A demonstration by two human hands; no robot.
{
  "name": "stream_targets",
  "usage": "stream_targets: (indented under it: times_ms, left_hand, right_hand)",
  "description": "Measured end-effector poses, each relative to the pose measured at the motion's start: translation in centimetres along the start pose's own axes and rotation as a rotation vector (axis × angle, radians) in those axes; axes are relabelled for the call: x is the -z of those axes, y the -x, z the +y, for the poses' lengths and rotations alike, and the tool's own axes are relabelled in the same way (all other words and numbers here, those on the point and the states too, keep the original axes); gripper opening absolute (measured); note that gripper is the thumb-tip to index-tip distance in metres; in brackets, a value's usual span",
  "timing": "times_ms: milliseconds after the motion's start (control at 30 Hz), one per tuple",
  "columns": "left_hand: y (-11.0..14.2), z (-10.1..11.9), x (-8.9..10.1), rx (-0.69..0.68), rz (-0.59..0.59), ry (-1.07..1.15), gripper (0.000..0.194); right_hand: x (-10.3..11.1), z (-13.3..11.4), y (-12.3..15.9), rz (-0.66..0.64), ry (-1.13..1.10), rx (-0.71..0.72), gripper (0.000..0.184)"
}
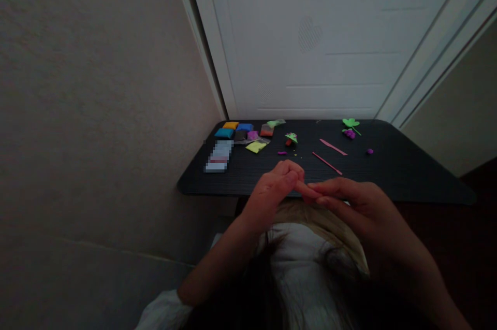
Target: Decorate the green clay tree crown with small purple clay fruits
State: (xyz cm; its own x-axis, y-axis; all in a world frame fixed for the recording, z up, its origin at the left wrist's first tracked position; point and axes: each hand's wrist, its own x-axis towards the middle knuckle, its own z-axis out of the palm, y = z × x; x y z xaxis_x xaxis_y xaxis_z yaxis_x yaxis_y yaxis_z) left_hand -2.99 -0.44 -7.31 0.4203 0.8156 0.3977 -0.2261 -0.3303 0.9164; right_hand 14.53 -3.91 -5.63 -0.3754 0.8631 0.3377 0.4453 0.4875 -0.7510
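My left hand (276, 187) is above the table's near edge, its fingers curled in and one finger reaching toward the right. My right hand (351, 199) pinches at the tip of that finger with thumb and fingertips. Anything between them is too small or hidden to make out. Beyond the hands stands a small clay mushroom (291, 138) with a green cap and red stem. A purple clay strip (282, 153) lies nearer. To the right are a pink stick tool (327, 163), a pink clay knife (333, 147), a purple clay ball (369, 152) and a purple clay grape bunch (349, 134) with a green leaf (351, 123).
The dark table (419, 185) stands against a white door (341, 34), with a wall (116, 86) on the left. Several clay packets, among them a yellow one (256, 147) and a teal one (224, 133), lie at the back left. A blurred-out phone-like object (219, 156) is nearby.
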Motion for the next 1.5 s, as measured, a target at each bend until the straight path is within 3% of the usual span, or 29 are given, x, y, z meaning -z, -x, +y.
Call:
stream_targets:
  times_ms: [167, 333, 467, 567, 733, 1167, 1300, 1500]
  left_hand:
    - [-0.2, -0.2, 0.0, 0.016, -0.058, -0.004, 0.04]
    - [-1.6, -0.4, 0.0, -0.008, -0.11, -0.108, 0.031]
    - [-3.7, -1.1, 0.3, 0.018, -0.125, -0.102, 0.028]
    - [-5.1, -2.1, 0.9, 0.059, -0.113, -0.117, 0.026]
    - [-6.4, -3.7, 1.9, 0.08, -0.195, -0.122, 0.037]
    - [-6.2, -4.6, 2.4, 0.164, -0.239, 0.198, 0.037]
    - [-6.2, -5.0, 2.3, 0.198, -0.234, 0.189, 0.036]
    - [-6.1, -5.4, 2.0, 0.256, -0.187, 0.112, 0.03]
  right_hand:
    - [0.2, 0.4, 0.1, 0.029, -0.018, -0.002, 0.014]
    - [0.0, 1.9, -1.1, 0.224, 0.079, 0.003, 0.011]
    - [-0.5, 3.9, -2.7, 0.337, 0.013, -0.035, 0.017]
    - [-0.7, 5.2, -3.6, 0.316, -0.078, -0.072, 0.019]
    - [-0.7, 6.3, -3.8, 0.202, -0.212, -0.099, 0.022]
    - [-0.6, 6.5, -3.9, 0.066, -0.288, -0.057, 0.024]
    - [-0.7, 6.7, -4.0, 0.108, -0.261, -0.088, 0.023]
    - [-1.5, 7.1, -4.2, 0.299, -0.152, -0.146, 0.021]
